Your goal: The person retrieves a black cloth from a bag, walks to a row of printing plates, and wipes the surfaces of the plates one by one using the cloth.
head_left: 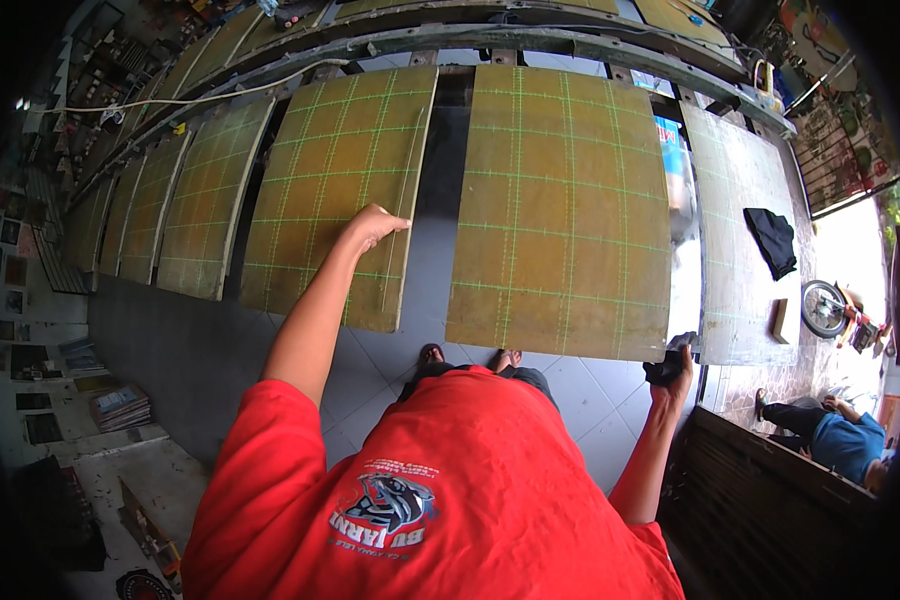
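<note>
My left hand [378, 226] is over the right side of a yellow-brown board [315, 190] marked with green grid lines. Its fingers are pinched together on a thin pale strip [413, 150] that runs along the board's right edge; whether it is a rod or a thread I cannot tell. My right hand [678, 378] grips a bunched black cloth [662, 372] beside the near right corner of a second gridded board [560, 210]. A gap separates the two boards.
More gridded boards [210, 200] stand in a row to the left. On a pale board [740, 240] at right lie a black cloth [772, 242] and a small wooden block [786, 321]. A metal rail [530, 38] crosses behind. Beyond are a motorcycle [840, 312] and another person [845, 440].
</note>
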Demonstrator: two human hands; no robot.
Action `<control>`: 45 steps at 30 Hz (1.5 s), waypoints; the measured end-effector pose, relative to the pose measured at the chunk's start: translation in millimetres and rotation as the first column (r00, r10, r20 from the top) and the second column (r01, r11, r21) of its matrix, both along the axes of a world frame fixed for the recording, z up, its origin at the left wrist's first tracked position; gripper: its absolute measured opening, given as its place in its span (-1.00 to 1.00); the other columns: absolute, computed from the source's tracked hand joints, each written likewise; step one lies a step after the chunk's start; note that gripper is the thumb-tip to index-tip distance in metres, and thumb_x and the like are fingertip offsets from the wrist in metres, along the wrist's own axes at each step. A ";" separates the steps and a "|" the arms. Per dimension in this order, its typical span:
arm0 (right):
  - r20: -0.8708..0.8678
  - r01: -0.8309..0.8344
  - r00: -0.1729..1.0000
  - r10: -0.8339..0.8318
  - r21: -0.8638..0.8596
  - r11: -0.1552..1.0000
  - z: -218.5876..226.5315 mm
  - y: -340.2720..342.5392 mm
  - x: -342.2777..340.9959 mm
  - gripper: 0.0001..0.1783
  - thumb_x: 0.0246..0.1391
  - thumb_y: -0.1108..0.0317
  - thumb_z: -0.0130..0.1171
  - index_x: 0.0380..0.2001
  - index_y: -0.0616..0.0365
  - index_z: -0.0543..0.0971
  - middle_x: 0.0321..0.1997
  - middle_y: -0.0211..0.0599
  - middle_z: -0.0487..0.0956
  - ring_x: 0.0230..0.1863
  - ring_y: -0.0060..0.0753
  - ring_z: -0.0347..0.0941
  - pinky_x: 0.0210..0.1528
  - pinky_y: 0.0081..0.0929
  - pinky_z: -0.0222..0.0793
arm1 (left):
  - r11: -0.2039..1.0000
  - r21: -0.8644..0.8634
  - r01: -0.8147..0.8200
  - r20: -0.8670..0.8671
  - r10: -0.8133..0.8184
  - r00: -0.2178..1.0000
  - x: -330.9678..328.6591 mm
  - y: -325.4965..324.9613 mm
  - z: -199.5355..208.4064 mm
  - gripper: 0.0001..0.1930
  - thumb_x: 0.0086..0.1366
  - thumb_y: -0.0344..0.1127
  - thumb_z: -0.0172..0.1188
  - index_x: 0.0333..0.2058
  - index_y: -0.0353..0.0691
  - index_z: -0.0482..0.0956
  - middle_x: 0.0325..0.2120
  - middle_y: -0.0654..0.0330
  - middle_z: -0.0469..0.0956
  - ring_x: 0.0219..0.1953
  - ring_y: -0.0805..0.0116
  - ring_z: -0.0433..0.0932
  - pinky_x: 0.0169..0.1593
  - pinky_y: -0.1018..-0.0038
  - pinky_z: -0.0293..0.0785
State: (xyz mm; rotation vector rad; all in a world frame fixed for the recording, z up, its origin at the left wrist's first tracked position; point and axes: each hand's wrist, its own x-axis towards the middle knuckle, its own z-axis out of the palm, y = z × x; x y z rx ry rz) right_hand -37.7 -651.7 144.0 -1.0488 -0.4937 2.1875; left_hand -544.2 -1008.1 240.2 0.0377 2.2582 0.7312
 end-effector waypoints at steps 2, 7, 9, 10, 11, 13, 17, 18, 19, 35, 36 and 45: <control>-0.038 0.010 0.999 -0.011 -0.011 1.000 3.2 0.0 -1.6 -0.66 0.18 0.05 0.11 -0.03 -0.12 0.54 -0.11 -0.45 0.62 -0.14 -0.34 0.56 -0.16 -0.20 0.50 | 1.000 0.002 0.005 0.002 -0.005 1.000 -2.1 -1.5 -1.9 -0.69 0.05 -0.13 0.37 -0.53 -0.28 0.56 -0.84 0.37 0.14 -0.81 0.55 0.01 -0.68 0.44 -0.15; 0.014 0.022 1.000 -0.022 -0.004 1.000 7.9 3.3 0.3 -0.65 0.19 0.07 0.11 0.00 -0.10 0.51 -0.08 -0.46 0.58 -0.06 -0.35 0.49 -0.08 -0.13 0.44 | 1.000 -0.008 0.017 0.019 -0.017 1.000 -8.2 -4.4 -6.9 -0.70 0.05 -0.14 0.36 -0.58 -0.22 0.51 -0.84 0.38 0.13 -0.81 0.56 0.00 -0.69 0.47 -0.17; 0.031 0.010 0.999 -0.010 0.001 1.000 -0.5 9.8 8.4 -0.64 0.20 0.06 0.10 0.01 -0.11 0.50 -0.05 -0.48 0.56 -0.01 -0.36 0.45 -0.03 -0.12 0.39 | 1.000 -0.013 0.021 0.026 -0.020 0.999 -10.6 -3.7 -7.9 -0.70 0.05 -0.13 0.36 -0.60 -0.20 0.49 -0.84 0.39 0.12 -0.80 0.57 -0.01 -0.69 0.48 -0.17; 0.038 0.009 0.999 -0.009 0.003 1.000 -6.5 12.5 12.1 -0.65 0.20 0.06 0.10 0.01 -0.12 0.50 -0.05 -0.49 0.56 -0.01 -0.38 0.45 -0.01 -0.13 0.37 | 1.000 -0.015 0.024 0.030 -0.023 0.999 -11.6 -2.4 -8.6 -0.69 0.05 -0.13 0.36 -0.61 -0.20 0.48 -0.84 0.39 0.11 -0.80 0.57 -0.01 -0.69 0.48 -0.17; 0.046 0.003 0.999 -0.003 0.002 1.000 -2.9 11.0 8.0 -0.65 0.20 0.06 0.09 0.01 -0.13 0.51 -0.05 -0.50 0.55 -0.01 -0.39 0.44 0.01 -0.14 0.35 | 0.999 -0.020 0.025 0.030 -0.024 0.999 -10.7 -2.7 -8.0 -0.69 0.06 -0.12 0.35 -0.61 -0.19 0.48 -0.84 0.39 0.11 -0.80 0.58 -0.01 -0.69 0.49 -0.17; 0.065 -0.016 0.998 0.018 -0.026 1.000 6.6 6.5 4.9 -0.64 0.20 0.04 0.09 0.01 -0.15 0.50 -0.06 -0.53 0.56 -0.02 -0.41 0.44 0.02 -0.15 0.30 | 0.999 -0.030 0.028 0.029 -0.027 0.999 -9.0 -3.7 -6.3 -0.69 0.06 -0.12 0.35 -0.61 -0.19 0.48 -0.83 0.40 0.10 -0.80 0.58 -0.02 -0.69 0.49 -0.17; 0.107 0.023 0.994 -0.021 -0.018 1.000 10.8 6.0 2.4 -0.63 0.18 -0.01 0.08 0.00 -0.17 0.51 -0.10 -0.56 0.56 -0.08 -0.41 0.44 -0.04 -0.16 0.25 | 0.999 -0.033 0.027 0.038 -0.026 0.999 -10.6 -4.0 -4.6 -0.66 0.06 -0.08 0.36 -0.61 -0.19 0.48 -0.81 0.40 0.13 -0.78 0.58 0.00 -0.68 0.51 -0.13; 0.124 0.023 0.992 -0.020 -0.022 0.999 12.7 6.9 3.8 -0.63 0.18 -0.01 0.08 0.00 -0.17 0.51 -0.10 -0.57 0.55 -0.09 -0.41 0.44 -0.06 -0.17 0.26 | 0.999 -0.039 0.030 0.040 -0.029 0.999 -10.7 -2.7 -3.1 -0.65 0.06 -0.06 0.36 -0.61 -0.19 0.48 -0.79 0.40 0.15 -0.76 0.57 0.02 -0.67 0.52 -0.10; 0.140 0.024 0.990 -0.020 -0.027 0.999 14.4 7.3 5.0 -0.62 0.18 -0.02 0.08 0.00 -0.17 0.51 -0.11 -0.57 0.55 -0.11 -0.40 0.43 -0.08 -0.17 0.26 | 0.998 -0.044 0.034 0.042 -0.032 0.999 -10.5 -1.1 -1.8 -0.63 0.07 -0.04 0.36 -0.61 -0.19 0.48 -0.77 0.40 0.18 -0.75 0.57 0.03 -0.67 0.53 -0.07; 0.198 -0.014 0.980 0.030 -0.085 0.996 26.0 0.9 -2.8 -0.62 0.15 -0.09 0.09 -0.14 -0.08 0.51 -0.32 -0.42 0.51 -0.35 -0.30 0.44 -0.40 -0.21 0.29 | 0.939 -0.009 0.345 -0.754 -0.233 0.614 37.7 -29.6 -0.8 -0.63 0.21 -0.28 0.21 0.00 -0.15 0.47 0.08 -0.01 0.38 0.12 0.00 0.36 0.17 0.22 0.30; 0.193 -0.017 0.981 0.035 -0.094 0.995 24.0 1.5 -2.2 -0.61 0.15 -0.09 0.09 -0.14 -0.07 0.51 -0.31 -0.41 0.52 -0.34 -0.30 0.45 -0.39 -0.21 0.29 | 0.930 -0.032 0.365 -0.768 -0.257 0.587 42.2 -35.0 -6.7 -0.61 0.21 -0.29 0.21 0.03 -0.13 0.46 0.13 -0.01 0.34 0.16 -0.02 0.32 0.20 0.21 0.26; 0.205 -0.043 0.977 0.063 -0.100 0.994 31.0 -6.9 -11.6 -0.67 0.16 -0.05 0.10 -0.22 -0.07 0.58 -0.35 -0.40 0.63 -0.40 -0.33 0.55 -0.47 -0.27 0.43 | 0.853 -0.070 0.517 -0.748 -0.388 0.539 61.6 -69.7 -27.3 -0.50 0.29 -0.15 0.13 0.21 0.08 0.37 0.35 -0.03 -0.01 0.34 -0.13 0.04 0.37 0.08 -0.03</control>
